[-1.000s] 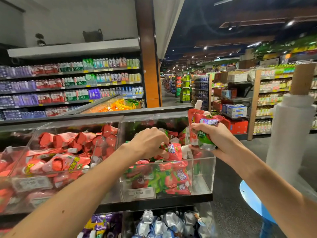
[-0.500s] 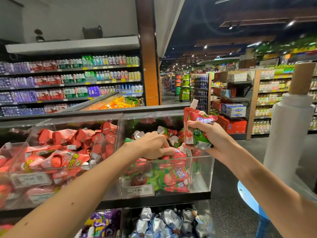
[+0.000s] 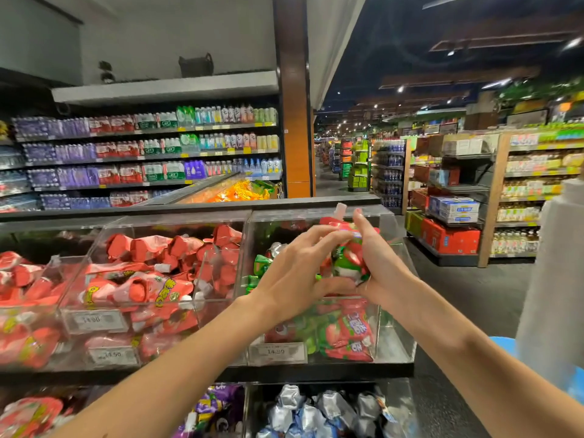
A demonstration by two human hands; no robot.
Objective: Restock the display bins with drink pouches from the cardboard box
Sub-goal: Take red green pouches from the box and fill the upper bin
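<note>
Both the left hand (image 3: 290, 276) and right hand (image 3: 385, 263) curl their fingers round the pouches (image 3: 347, 260) above the bin (image 3: 398, 336); a loose handover could drop 1 outside it.

Bare forearms, slim-fingered left hand (image 3: 294, 273) and right hand (image 3: 384, 267), both wrists bare
</note>
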